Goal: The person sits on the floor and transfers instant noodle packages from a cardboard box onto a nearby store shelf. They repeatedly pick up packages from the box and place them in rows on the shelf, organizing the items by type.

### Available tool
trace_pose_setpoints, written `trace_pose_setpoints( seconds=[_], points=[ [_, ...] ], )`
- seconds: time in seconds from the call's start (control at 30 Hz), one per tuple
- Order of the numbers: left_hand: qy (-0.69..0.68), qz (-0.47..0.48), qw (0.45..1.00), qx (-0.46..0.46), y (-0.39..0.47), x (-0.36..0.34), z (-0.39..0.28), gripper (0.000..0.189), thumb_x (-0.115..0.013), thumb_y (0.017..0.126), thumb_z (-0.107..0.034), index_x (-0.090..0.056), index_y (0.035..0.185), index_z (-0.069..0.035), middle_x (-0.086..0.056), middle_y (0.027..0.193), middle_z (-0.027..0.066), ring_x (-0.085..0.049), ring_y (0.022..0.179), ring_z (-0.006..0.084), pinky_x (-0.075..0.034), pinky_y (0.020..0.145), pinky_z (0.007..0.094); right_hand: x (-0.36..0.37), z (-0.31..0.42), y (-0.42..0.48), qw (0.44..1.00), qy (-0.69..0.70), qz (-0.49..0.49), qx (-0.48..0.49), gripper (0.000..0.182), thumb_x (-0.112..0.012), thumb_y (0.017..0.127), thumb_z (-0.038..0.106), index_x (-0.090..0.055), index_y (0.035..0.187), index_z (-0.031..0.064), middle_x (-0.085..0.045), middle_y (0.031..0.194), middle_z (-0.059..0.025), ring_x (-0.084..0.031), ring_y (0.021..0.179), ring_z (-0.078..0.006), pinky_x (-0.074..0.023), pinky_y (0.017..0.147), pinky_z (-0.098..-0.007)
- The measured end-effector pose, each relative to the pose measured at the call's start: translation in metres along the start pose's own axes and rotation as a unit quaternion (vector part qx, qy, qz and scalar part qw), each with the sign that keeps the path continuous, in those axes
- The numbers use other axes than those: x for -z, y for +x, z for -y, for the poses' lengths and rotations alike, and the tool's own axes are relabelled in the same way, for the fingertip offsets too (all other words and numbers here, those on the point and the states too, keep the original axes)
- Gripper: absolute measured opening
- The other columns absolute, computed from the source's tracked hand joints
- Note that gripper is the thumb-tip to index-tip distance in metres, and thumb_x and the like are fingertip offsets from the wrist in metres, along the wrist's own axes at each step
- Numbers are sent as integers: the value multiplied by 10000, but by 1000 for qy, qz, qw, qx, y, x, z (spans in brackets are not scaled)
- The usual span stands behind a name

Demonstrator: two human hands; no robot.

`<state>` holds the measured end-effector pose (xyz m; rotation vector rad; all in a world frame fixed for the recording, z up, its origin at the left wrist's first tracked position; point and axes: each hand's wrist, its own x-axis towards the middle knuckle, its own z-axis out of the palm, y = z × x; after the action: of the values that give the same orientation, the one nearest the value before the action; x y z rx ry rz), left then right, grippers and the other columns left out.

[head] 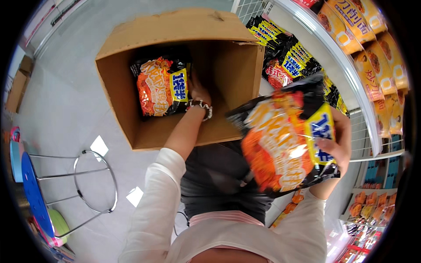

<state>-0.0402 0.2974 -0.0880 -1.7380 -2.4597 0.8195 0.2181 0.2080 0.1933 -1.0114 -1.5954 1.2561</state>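
Note:
A black, orange and yellow packet of instant noodles (286, 141) hangs at the right, slightly blurred. My right hand (340, 144) is shut on its yellow-labelled edge, thumb across the front. To the left of it stands an open cardboard box (236, 88), its mouth facing me. Inside lies a second noodle packet (154, 88) of the same print, against the left wall. My left hand (197, 87), with bracelets at the wrist, reaches into the box by this packet's right edge. Its fingers are mostly hidden behind the packet, so the grip does not show.
Rows of similar black packets (292, 59) fill a shelf right of the box. Yellow noodle packs (375, 62) stand above a curved white shelf edge (358, 79). At the left, a blue-seated stool (34, 194) with metal legs lies on its side on the grey floor (72, 108).

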Motion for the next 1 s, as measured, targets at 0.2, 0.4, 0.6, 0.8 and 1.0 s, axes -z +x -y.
trace_pose_setpoints(
  seconds=[0.2,0.4,0.6,0.8,1.0],
  points=[
    [-123,-26,991,-40,16,-1,9,444,-429,909,-336,-483,1305,-143,-249,1483,103,-102,1389,329,-22,1059,619,-73,0,33,879,-444,90,147,472,-740,640,192,-570,1028,-17,-625,688,-125,-636,620,-211,-485,572,-319],
    [-173,-59,982,-40,30,-13,5,480,-411,913,-361,-416,1339,-139,-288,1455,83,-146,1371,319,-55,1061,598,-151,-50,88,767,-582,69,262,250,-625,628,79,-621,841,-53,-625,645,-154,-647,588,-295,-512,528,-364],
    [-200,-108,974,-19,48,-36,-6,523,-393,918,-385,-349,1374,-134,-328,1427,64,-190,1353,309,-88,1063,576,-220,-151,161,732,-672,40,104,114,-687,662,126,-705,770,96,-677,841,-70,-669,812,-210,-536,624,-310],
    [-151,-126,981,-1,35,-32,-4,632,-375,900,-467,-275,1426,-132,-287,1464,30,-154,1373,308,-80,1080,547,-222,-211,188,833,-553,7,35,139,-629,768,84,-693,890,61,-680,929,-124,-680,832,-255,-557,679,-343],
    [-138,-54,987,-65,15,-13,21,788,-416,836,-521,-128,1480,-170,-81,1536,123,42,1407,357,67,1058,607,-220,-269,186,913,-406,-21,-33,480,-696,725,159,-406,1072,-3,-655,866,-218,-660,807,-352,-542,689,-427]
  ],
)
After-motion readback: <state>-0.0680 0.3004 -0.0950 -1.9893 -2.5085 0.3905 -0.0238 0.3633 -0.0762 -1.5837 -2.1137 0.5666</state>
